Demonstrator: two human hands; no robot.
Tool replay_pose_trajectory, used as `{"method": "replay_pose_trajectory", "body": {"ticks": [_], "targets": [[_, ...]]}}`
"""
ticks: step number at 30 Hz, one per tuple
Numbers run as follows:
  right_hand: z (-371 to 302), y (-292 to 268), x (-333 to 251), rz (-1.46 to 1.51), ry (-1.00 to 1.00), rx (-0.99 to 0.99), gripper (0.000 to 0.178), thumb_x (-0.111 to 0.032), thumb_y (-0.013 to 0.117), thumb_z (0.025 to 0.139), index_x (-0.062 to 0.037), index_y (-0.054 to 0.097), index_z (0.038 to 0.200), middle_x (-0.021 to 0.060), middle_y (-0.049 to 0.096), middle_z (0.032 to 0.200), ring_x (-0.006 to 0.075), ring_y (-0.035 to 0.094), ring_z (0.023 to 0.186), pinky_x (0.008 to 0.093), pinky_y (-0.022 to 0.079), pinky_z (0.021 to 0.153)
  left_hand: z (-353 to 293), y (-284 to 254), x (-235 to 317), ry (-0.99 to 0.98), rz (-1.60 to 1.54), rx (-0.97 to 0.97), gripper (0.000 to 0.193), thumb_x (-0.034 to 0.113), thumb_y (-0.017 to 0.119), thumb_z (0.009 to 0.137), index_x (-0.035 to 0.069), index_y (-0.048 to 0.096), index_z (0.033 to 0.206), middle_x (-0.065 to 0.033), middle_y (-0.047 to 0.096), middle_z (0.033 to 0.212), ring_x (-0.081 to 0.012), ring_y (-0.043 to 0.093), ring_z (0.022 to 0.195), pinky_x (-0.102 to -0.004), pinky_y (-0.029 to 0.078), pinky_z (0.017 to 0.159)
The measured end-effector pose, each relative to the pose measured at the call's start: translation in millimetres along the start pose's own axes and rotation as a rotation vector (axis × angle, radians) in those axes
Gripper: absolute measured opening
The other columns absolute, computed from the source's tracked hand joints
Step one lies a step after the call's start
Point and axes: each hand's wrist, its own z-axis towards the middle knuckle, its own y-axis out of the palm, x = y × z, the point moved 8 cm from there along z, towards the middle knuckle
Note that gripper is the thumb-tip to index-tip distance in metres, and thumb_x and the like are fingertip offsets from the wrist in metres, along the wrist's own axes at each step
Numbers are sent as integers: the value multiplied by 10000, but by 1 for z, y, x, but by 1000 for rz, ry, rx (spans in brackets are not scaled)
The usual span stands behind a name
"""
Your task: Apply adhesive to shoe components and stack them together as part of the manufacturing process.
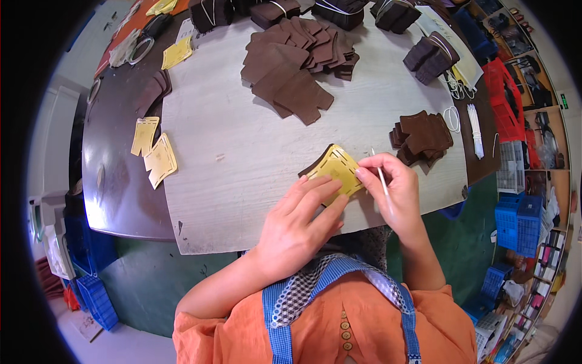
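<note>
A yellow template (341, 165) with dashed slots lies over a dark brown leather piece (312, 167), which shows along the template's upper left edge. My left hand (296, 219) rests flat across the template's lower left part, fingers spread. At the template's right corner, my right hand (397, 188) pinches the edge with thumb and forefinger. A slim white pen (382, 177) is held in that same hand, slanting up to the left. To the right of my right hand sits a small stack of cut brown leather pieces (424, 136).
A large fanned pile of brown leather pieces (291, 64) covers the far middle of the pale board (212, 206). Rubber-banded dark bundles (431, 57) line the back. Other yellow templates (160, 159) lie at left. White pens (475, 130) sit near the right edge.
</note>
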Motion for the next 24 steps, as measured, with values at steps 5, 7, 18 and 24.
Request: {"method": "replay_pose_trajectory", "body": {"ticks": [5, 7, 18, 24], "targets": [[-3, 9, -4, -235, -165, 110, 149, -134, 787, 933, -45, 711, 1026, 106, 722, 850, 211, 710, 710, 324, 550, 663, 4, 11, -5, -25, 48, -8, 401, 63, 695, 825, -5, 702, 1220, -163, 633, 1328, -340, 616, 1278, -424, 534, 1058], [-4, 10, -12, -312, -228, 111, 165, -133, 786, 932, -41, 701, 1039, 111, 700, 846, 222, 697, 709, 331, 545, 663, 4, 11, -5, -27, 39, -8, 405, 64, 681, 823, -9, 703, 1220, -167, 636, 1325, -341, 618, 1278, -428, 533, 1060], [25, 1, -14, 55, -201, 77, 184, -165, 634, 1056, 6, 700, 1080, 102, 650, 845, 170, 628, 716, 331, 516, 679, 4, 12, -6, -35, 80, -26, 423, 84, 674, 815, -7, 704, 1227, -170, 643, 1326, -326, 622, 1286, -438, 527, 1078], [29, 27, -32, -279, -391, 27, 183, -157, 598, 1055, -6, 677, 987, 159, 697, 874, 345, 682, 753, 417, 526, 674, 5, 11, -5, -17, 94, -22, 435, 92, 674, 811, 2, 703, 1235, -157, 645, 1324, -315, 623, 1285, -437, 531, 1075]]}}
